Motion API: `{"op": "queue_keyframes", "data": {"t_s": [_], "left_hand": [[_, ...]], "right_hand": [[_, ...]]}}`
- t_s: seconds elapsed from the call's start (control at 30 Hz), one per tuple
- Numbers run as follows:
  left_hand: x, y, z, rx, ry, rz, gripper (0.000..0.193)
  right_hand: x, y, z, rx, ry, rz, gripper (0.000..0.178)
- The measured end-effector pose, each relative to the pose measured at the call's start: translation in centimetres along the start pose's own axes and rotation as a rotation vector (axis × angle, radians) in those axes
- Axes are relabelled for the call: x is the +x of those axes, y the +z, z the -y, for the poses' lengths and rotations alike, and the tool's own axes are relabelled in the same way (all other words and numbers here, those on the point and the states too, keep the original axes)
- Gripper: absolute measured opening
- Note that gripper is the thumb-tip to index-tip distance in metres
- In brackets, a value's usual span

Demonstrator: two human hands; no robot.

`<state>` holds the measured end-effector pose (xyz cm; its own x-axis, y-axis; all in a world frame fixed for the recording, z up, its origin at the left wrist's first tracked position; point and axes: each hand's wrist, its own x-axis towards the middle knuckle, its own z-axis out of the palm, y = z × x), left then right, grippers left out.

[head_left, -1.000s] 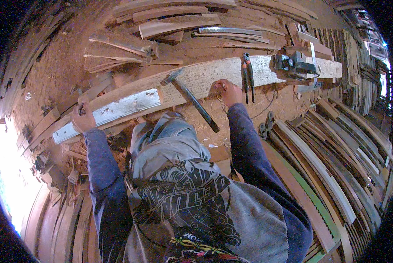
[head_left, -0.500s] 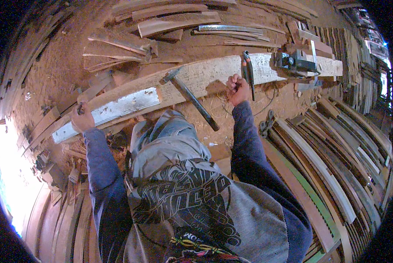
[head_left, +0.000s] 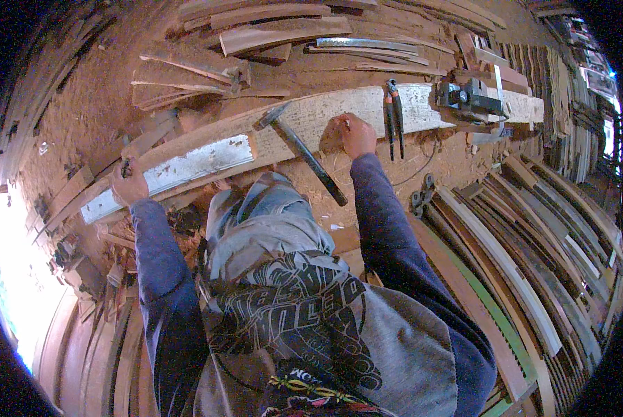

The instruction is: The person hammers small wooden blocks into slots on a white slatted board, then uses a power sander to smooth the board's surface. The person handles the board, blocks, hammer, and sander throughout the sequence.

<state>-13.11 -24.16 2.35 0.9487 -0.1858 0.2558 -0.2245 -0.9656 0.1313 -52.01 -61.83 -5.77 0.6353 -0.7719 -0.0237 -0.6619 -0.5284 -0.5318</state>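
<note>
A long, pale wooden beam lies across in front of me, with a whitish, weathered strip along its left part. At the strip's left end my left hand is closed around something small and dark that I cannot make out. My right hand is over the beam's middle, its fingers curled together; what they hold, if anything, is hidden. Between the hands a hammer rests with its head on the beam and its dark handle toward me. Just right of my right hand lie pincers with dark handles.
A black power tool sits on the beam's right end. Stacked boards fill the right side, and more planks stand at the lower left. Loose wood strips lie on the dusty ground beyond the beam.
My right hand has moved left, away from the pincers, and over the middle of the beam. My left hand stays nearly in place at the strip's end.
</note>
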Motion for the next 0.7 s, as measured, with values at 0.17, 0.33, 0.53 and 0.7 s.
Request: {"op": "queue_keyframes", "data": {"t_s": [0.17,0.33,0.53,0.7], "left_hand": [[0.1,0.1,0.1,-0.180,0.002,-0.013,0.037],[0.1,-0.1,0.0,-0.177,0.030,-0.028,0.035],[0.1,-0.4,-0.9,-0.157,-0.058,-0.010,0.035],[0.3,0.4,0.2,-0.089,-0.019,-0.048,0.033]], "right_hand": [[0.1,0.3,-2.7,0.596,0.219,-0.166,0.008],[-1.1,-3.0,-3.6,1.912,0.563,0.082,0.012],[-1.2,-2.8,-2.0,1.051,0.446,-0.048,0.016],[-1.7,-0.9,-1.1,0.100,0.349,0.001,0.026]]}}
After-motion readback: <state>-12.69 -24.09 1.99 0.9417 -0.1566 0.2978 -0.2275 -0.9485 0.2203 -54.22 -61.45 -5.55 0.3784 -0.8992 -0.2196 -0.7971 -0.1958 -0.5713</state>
